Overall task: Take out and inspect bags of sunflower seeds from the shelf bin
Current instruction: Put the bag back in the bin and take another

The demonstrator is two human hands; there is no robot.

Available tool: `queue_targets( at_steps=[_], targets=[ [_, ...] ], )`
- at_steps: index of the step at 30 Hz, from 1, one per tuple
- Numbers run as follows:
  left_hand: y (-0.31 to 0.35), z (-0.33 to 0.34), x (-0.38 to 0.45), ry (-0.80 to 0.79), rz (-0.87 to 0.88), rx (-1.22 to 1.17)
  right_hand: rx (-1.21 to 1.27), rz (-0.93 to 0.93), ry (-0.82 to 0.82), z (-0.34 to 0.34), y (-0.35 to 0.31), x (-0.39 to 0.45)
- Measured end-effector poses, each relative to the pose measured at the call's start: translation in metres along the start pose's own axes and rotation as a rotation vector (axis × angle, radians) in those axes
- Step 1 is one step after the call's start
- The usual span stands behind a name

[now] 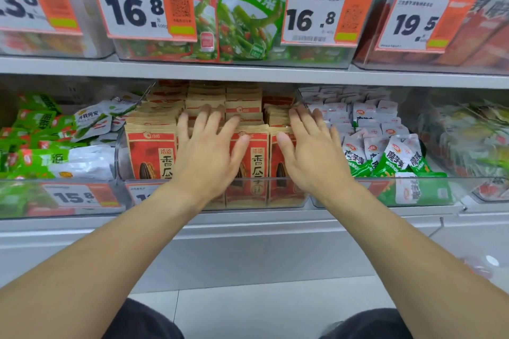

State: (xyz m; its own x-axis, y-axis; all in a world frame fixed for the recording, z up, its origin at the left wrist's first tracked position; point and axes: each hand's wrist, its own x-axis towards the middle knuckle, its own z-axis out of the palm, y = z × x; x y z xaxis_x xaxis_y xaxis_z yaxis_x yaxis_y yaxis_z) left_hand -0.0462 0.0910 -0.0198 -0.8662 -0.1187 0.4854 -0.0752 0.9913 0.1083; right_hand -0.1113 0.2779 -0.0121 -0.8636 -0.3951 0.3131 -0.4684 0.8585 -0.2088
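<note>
Item: sunflower seed bags (150,151), upright rows in clear bin (121,162). Our left hand (209,146) and right hand (311,148) reach in, fingers spread, gripping nothing. We should pinch one front bag's top edge and lift straight.

The price tag (143,4) on the upper shelf's left-middle bin reads 16.8, and the tag (327,14) to its right also reads 16.8. Farther right, a third tag (421,22) reads 19.5. At the far left, a cut-off tag (33,0) shows what looks like 3.8. On the lower shelf, the tag (80,195) on the left bin reads 15.8. The red-and-tan seed bags (150,154) carry large Chinese characters 香瓜, with 洽洽 above. The green-and-white packets (396,158) to the right read 魔芋爽.
</note>
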Motion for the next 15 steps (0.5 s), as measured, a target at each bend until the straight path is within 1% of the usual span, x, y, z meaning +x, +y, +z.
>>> queue_targets(
  at_steps=[3, 6, 10, 13, 15],
  targets=[
    [-0.003, 0.005, 0.003, 0.0, 0.016, 0.017, -0.015, 0.025, 0.019, 0.005, -0.007, 0.01],
    [-0.004, 0.008, 0.006, -0.008, 0.026, -0.01, -0.031, -0.009, 0.034, 0.007, -0.014, 0.021],
    [-0.013, 0.018, 0.013, -0.021, 0.068, 0.007, -0.09, -0.003, -0.043, 0.011, -0.014, 0.045],
    [-0.022, 0.024, 0.021, -0.085, 0.082, 0.009, -0.124, 0.013, -0.127, 0.019, -0.016, 0.064],
    [-0.026, 0.028, 0.026, -0.136, 0.073, 0.001, -0.114, -0.012, -0.137, 0.023, -0.015, 0.077]
  ],
)
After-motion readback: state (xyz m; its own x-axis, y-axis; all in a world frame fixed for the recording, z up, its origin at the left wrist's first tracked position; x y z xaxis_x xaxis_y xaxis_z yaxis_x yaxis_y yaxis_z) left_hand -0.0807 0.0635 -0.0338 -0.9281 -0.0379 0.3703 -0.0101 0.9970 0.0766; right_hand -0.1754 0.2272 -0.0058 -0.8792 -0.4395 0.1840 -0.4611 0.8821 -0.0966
